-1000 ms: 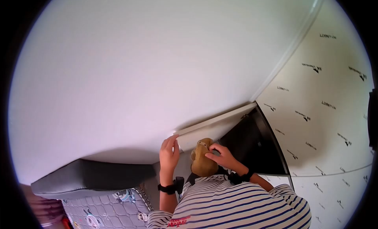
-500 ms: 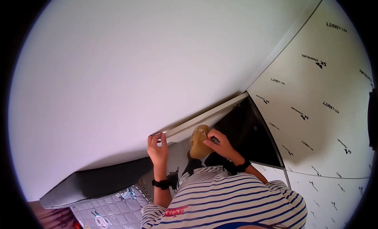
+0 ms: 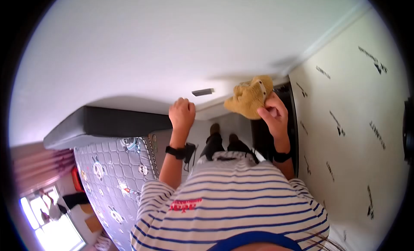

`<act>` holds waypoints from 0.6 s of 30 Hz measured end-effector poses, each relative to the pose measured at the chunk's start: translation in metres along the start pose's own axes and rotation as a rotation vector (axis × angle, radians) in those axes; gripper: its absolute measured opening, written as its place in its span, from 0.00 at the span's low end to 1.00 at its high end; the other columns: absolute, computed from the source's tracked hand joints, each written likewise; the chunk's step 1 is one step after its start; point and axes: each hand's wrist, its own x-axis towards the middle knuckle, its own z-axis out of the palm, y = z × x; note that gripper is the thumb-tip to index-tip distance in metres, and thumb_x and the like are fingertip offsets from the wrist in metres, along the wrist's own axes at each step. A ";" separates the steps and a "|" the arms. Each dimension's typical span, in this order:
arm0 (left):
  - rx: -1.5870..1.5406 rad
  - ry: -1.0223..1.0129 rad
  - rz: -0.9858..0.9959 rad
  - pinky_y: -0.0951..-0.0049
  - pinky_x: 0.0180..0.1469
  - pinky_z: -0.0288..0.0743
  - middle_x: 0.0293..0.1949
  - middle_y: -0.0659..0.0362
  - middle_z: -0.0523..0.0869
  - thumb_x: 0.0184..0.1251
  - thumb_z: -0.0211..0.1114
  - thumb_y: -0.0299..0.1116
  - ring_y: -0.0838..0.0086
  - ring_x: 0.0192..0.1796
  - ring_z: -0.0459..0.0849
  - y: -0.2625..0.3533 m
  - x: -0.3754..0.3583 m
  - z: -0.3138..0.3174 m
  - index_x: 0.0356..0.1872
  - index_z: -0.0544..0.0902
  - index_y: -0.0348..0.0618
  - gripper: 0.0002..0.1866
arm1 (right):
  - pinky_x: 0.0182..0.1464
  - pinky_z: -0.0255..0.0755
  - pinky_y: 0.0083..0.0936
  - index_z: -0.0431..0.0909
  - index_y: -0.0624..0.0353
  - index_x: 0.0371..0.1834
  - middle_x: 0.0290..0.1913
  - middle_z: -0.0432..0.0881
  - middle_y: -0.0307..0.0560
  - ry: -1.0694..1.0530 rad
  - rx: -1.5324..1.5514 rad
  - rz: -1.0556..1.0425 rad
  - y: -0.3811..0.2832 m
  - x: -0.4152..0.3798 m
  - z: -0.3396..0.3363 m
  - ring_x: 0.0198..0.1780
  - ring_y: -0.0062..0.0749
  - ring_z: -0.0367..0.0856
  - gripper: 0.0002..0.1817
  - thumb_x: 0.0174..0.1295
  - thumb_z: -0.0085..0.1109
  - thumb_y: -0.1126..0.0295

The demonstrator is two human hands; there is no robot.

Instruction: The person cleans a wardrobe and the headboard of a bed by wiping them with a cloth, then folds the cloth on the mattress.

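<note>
Tan cloth item (image 3: 249, 101) sits raised near the white wall (image 3: 142, 48) in my head view, its near edge pinched narrowly between the thumb and fingers of my right hand (image 3: 277, 117). I see my left hand (image 3: 182, 117) apart from it, fingers curled, near a dark bar (image 3: 202, 92) on the wall; I can't tell how tightly they close or whether they hold anything.

Bed: grey quilted mattress (image 3: 112, 169), cartoon figures printed across it; dark padded headboard (image 3: 123, 123) at the wall end. Grey floor (image 3: 236, 123) beside it bears the person's feet in brownish shoes (image 3: 214, 129). Floor's darker corner hard to read.
</note>
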 end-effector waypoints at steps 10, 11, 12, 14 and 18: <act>-0.023 -0.047 -0.258 0.56 0.38 0.73 0.27 0.55 0.78 0.62 0.59 0.31 0.57 0.35 0.80 0.044 -0.078 -0.036 0.24 0.77 0.44 0.08 | 0.34 0.62 0.17 0.75 0.58 0.33 0.30 0.71 0.31 -0.408 -0.044 0.220 0.037 0.021 0.055 0.31 0.15 0.66 0.09 0.63 0.67 0.70; -0.104 -0.071 -0.215 0.55 0.38 0.73 0.28 0.54 0.79 0.63 0.58 0.32 0.55 0.36 0.80 0.044 -0.084 -0.037 0.26 0.79 0.44 0.08 | 0.34 0.62 0.17 0.75 0.58 0.33 0.30 0.71 0.30 -0.431 0.000 0.317 0.042 0.015 0.059 0.31 0.14 0.66 0.09 0.64 0.66 0.69; -0.191 -0.096 -0.173 0.54 0.37 0.73 0.28 0.53 0.79 0.64 0.57 0.33 0.53 0.36 0.80 0.046 -0.093 -0.039 0.28 0.80 0.43 0.08 | 0.36 0.62 0.15 0.74 0.57 0.34 0.30 0.69 0.28 -0.432 0.012 0.374 0.050 0.009 0.062 0.33 0.11 0.66 0.09 0.67 0.64 0.67; -0.421 -0.233 -0.317 0.54 0.38 0.73 0.30 0.51 0.81 0.65 0.55 0.34 0.52 0.37 0.80 0.051 -0.100 -0.042 0.29 0.81 0.43 0.10 | 0.37 0.62 0.14 0.74 0.57 0.35 0.30 0.69 0.28 -0.424 0.058 0.449 0.061 -0.003 0.071 0.33 0.11 0.66 0.09 0.67 0.63 0.66; -0.661 -0.367 -0.225 0.59 0.48 0.72 0.43 0.46 0.84 0.71 0.47 0.36 0.51 0.45 0.80 0.033 -0.110 -0.037 0.41 0.81 0.37 0.16 | 0.42 0.65 0.14 0.73 0.55 0.40 0.35 0.70 0.28 -0.407 0.117 0.524 0.073 -0.014 0.077 0.39 0.12 0.67 0.08 0.69 0.61 0.66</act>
